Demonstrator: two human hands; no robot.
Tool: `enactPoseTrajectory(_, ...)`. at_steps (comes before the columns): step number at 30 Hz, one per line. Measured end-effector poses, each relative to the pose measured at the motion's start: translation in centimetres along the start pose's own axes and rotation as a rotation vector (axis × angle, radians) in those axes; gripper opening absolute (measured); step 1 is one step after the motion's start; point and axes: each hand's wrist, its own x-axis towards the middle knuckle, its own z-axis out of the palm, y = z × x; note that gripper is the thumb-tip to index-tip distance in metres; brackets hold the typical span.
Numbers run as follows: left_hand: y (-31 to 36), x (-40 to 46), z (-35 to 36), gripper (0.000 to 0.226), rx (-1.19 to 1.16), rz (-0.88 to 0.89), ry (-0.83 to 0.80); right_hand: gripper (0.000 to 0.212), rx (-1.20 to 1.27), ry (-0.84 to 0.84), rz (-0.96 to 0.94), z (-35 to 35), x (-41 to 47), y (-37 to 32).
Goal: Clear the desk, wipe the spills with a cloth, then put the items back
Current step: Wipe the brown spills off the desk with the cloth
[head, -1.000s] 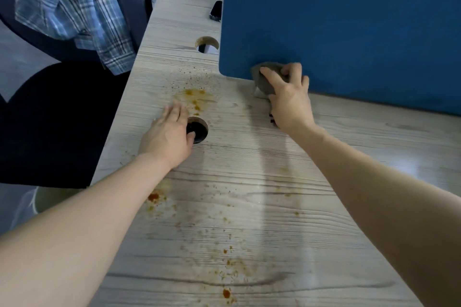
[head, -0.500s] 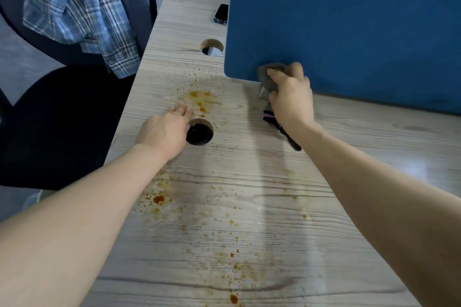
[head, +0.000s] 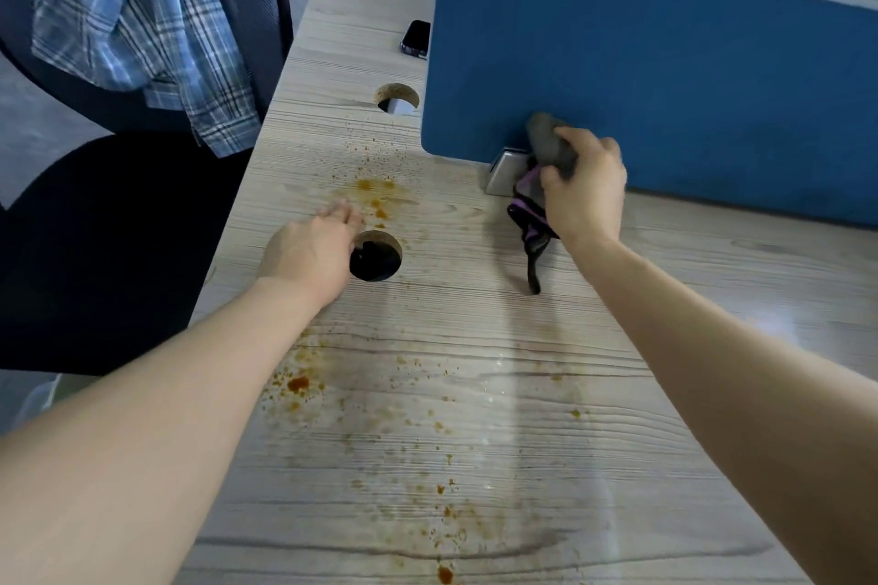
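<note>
My right hand (head: 583,185) grips a grey cloth (head: 550,143) with a purple and black edge hanging below it, held just above the desk (head: 499,309) at the foot of the blue partition (head: 665,62). My left hand (head: 311,249) rests flat on the desk, fingers straight, beside a round cable hole (head: 376,256). Orange-brown spills show beyond the left fingers (head: 375,197), near the left forearm (head: 298,385) and as spatter toward the near edge (head: 444,575).
A metal bracket (head: 503,171) holds the partition to the desk, right by the cloth. A second cable hole (head: 398,97) and a dark phone (head: 416,38) lie farther back. A chair (head: 104,228) with a plaid shirt (head: 142,24) stands left of the desk.
My right hand has lifted the cloth off the desk, and its purple and black end now hangs free. My left hand slid slightly left of the cable hole.
</note>
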Motion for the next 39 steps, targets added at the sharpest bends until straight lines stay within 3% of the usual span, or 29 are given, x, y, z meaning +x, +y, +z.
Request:
enactPoseTrajectory(4,0.0,0.1,0.2,0.052,0.0,-0.001,0.015,0.034,0.092,0.129,0.062,1.6,-0.4,-0.9)
enactPoseTrajectory(10,-0.1,0.1,0.3,0.051,0.011,0.005,0.03,0.034,0.019,0.036,-0.134,1.6,0.2,-0.5)
enactPoseTrajectory(15,0.1,0.0,0.0,0.051,0.014,-0.001,0.017,0.037,0.04,0.143,-0.078,1.1,0.3,-0.3)
enactPoseTrajectory(21,0.1,0.1,0.1,0.052,0.019,-0.005,0.029,0.042,-0.31,-0.034,-0.29,2.3,0.3,-1.6)
enactPoseTrajectory(26,0.3,0.1,-0.2,0.052,0.032,-0.011,0.01,0.035,-0.603,-0.13,-0.5,1.9,-0.1,-1.0)
enactPoseTrajectory(33,0.2,0.3,-0.1,0.051,0.016,-0.021,-0.002,0.03,-0.409,-0.115,-0.446,1.6,-1.7,2.2)
enactPoseTrajectory(39,0.2,0.4,0.1,0.053,0.024,-0.016,0.0,0.032,-0.408,-0.074,-0.429,2.6,-1.8,1.2)
